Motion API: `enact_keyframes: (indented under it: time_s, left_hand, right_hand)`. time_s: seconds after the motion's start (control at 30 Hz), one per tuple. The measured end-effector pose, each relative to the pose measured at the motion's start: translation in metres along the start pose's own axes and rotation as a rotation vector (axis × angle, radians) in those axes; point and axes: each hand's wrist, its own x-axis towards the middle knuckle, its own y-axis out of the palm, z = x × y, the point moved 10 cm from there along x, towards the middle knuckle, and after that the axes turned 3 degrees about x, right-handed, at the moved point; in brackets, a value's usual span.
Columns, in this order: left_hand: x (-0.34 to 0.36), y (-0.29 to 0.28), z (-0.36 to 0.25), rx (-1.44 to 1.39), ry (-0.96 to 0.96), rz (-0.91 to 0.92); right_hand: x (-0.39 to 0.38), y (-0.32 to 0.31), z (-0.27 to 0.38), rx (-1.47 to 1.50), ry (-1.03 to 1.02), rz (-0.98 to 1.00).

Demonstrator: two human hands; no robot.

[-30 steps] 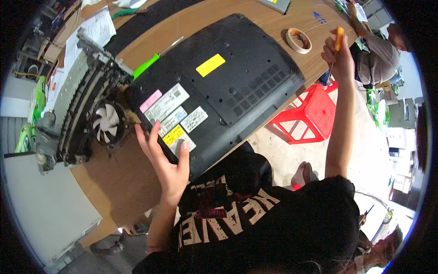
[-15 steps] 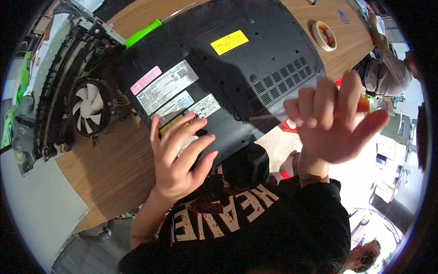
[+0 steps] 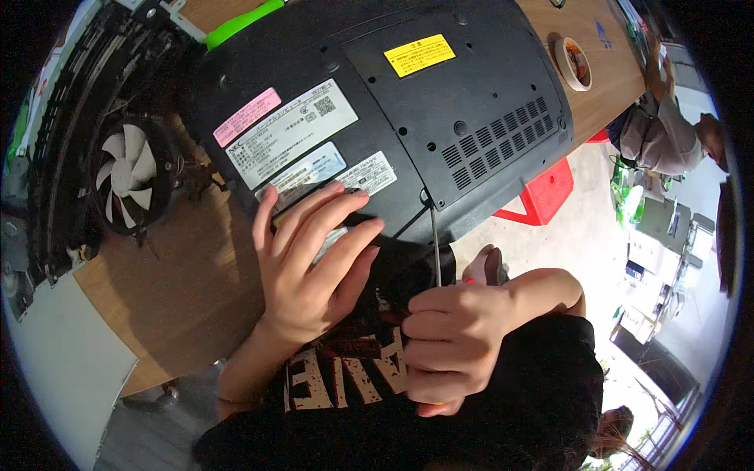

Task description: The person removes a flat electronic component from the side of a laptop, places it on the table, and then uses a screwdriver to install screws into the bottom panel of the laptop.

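A black laptop (image 3: 314,67) lies upside down on the wooden table, its underside facing up with several labels on it. My left hand (image 3: 306,271) rests on its near part, fingers spread over the labels. In a fist, my right hand (image 3: 459,337) grips a screwdriver (image 3: 437,247), whose thin metal shaft points away from me. The tip meets the laptop at a small notch by the near corner of the vented cover panel (image 3: 393,98). Most of the handle is hidden in the fist; a bit of orange-red shows below it.
A white-bladed fan (image 3: 126,174) in a dark frame stands on the left beside a long black machine part (image 3: 67,118). A green handle (image 3: 243,25) lies behind the laptop. Tape roll (image 3: 576,63) at right, red stool (image 3: 546,192) below the edge, another person (image 3: 664,137) far right.
My right hand has come down and left from above the laptop's right side, bringing the screwdriver tip to the panel corner. The left hand stays on the laptop; the view has shifted slightly.
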Motion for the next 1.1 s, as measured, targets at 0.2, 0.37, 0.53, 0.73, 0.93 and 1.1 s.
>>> enact_keyframes:
  time_s: [0.2, 0.37, 0.53, 0.73, 0.93, 1.1]
  left_hand:
    - [-0.001, 0.007, -0.002, 0.116, 0.059, 0.058]
    - [-0.002, 0.006, 0.000, 0.089, 0.038, 0.060]
    - [-0.002, 0.004, 0.002, 0.022, 0.033, 0.044]
    - [-0.003, 0.002, 0.000, 0.022, 0.056, 0.025]
    - [-0.001, 0.000, -0.004, 0.037, 0.067, 0.024]
    - [-0.002, -0.002, -0.006, 0.061, 0.078, 0.029]
  right_hand:
    - [-0.004, 0.041, -0.043, -0.378, 0.279, 0.498]
    - [-0.003, 0.017, -0.034, -0.587, 0.233, 0.558]
    - [0.003, 0.018, -0.003, -0.340, 0.099, 0.347]
    - [0.003, 0.020, 0.008, -0.096, -0.071, 0.197]
    - [-0.011, 0.015, -0.001, -0.071, -0.121, 0.173]
    - [-0.020, 0.026, -0.016, -0.285, -0.022, 0.390]
